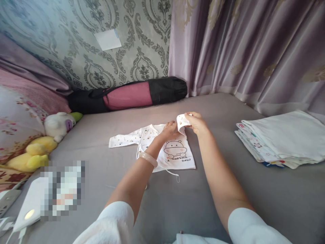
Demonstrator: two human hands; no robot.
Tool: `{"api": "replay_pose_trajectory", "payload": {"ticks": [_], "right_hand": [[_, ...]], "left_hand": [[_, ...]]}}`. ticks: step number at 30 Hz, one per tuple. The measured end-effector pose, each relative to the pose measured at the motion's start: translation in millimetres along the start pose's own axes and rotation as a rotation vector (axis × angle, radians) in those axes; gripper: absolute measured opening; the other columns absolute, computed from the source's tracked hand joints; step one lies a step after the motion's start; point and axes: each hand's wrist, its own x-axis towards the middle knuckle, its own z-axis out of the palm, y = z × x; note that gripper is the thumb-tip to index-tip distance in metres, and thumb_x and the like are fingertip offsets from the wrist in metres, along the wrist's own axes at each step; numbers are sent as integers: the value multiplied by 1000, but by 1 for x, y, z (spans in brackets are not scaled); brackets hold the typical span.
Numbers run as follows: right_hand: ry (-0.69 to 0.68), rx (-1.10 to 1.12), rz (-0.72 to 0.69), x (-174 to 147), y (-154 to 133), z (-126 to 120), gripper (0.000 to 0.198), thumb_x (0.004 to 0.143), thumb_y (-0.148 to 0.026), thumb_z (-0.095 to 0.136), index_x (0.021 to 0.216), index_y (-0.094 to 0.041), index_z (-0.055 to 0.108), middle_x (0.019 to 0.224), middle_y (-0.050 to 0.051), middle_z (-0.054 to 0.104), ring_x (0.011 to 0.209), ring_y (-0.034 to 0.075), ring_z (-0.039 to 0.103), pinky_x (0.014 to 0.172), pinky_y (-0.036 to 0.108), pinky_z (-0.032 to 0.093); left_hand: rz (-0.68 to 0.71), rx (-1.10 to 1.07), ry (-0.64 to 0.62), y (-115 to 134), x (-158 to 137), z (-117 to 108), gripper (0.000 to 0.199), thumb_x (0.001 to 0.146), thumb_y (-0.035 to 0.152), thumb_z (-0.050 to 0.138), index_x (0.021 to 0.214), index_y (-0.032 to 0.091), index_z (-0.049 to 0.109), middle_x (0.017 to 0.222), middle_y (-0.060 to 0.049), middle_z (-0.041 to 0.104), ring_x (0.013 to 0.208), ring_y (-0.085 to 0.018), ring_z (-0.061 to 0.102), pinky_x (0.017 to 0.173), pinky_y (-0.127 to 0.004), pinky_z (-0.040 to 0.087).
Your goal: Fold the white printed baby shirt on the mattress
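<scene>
A small white baby shirt with a cartoon animal print lies flat on the grey bed sheet. One patterned sleeve stretches out to the left. My left hand presses down on the shirt near its collar. My right hand pinches the shirt's right sleeve, which is folded up and lifted over the body of the shirt. A pale bangle sits on my left wrist.
A stack of folded cloths lies at the right. A black and pink rolled bag rests along the wall. Plush toys and a pillow sit at the left, and curtains hang behind on the right.
</scene>
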Motion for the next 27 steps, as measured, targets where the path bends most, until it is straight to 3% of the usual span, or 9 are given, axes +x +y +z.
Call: {"api": "replay_pose_trajectory", "payload": {"ticks": [7, 12, 22, 27], "right_hand": [[-26, 122, 100, 4, 20, 22, 10, 92, -7, 54, 85, -15, 56, 64, -1, 61, 54, 13, 62, 47, 22, 55], [-65, 153, 119, 1, 30, 35, 13, 89, -2, 53, 83, -14, 55, 64, 0, 61, 54, 13, 62, 47, 25, 57], [-182, 161, 114, -5, 49, 54, 11, 90, -5, 55, 88, -15, 55, 71, -1, 63, 59, 11, 63, 59, 28, 62], [-342, 38, 48, -10, 62, 63, 7, 97, -18, 53, 103, -16, 55, 96, 7, 69, 81, 15, 69, 73, 27, 60]], "left_hand": [[-208, -74, 311, -49, -47, -6, 33, 90, 21, 48, 120, 16, 61, 124, -13, 64, 118, -28, 56, 105, -44, 42], [-321, -124, 375, -70, -80, -2, 32, 89, 15, 45, 116, 14, 61, 117, -14, 67, 114, -29, 58, 99, -44, 46], [-205, -122, 478, -73, -95, 23, 40, 85, 8, 43, 123, 15, 56, 122, -13, 64, 119, -25, 56, 107, -43, 42], [-191, -164, 461, -69, -99, 18, 48, 86, 10, 42, 134, 16, 48, 122, -12, 65, 116, -25, 58, 102, -42, 45]]}}
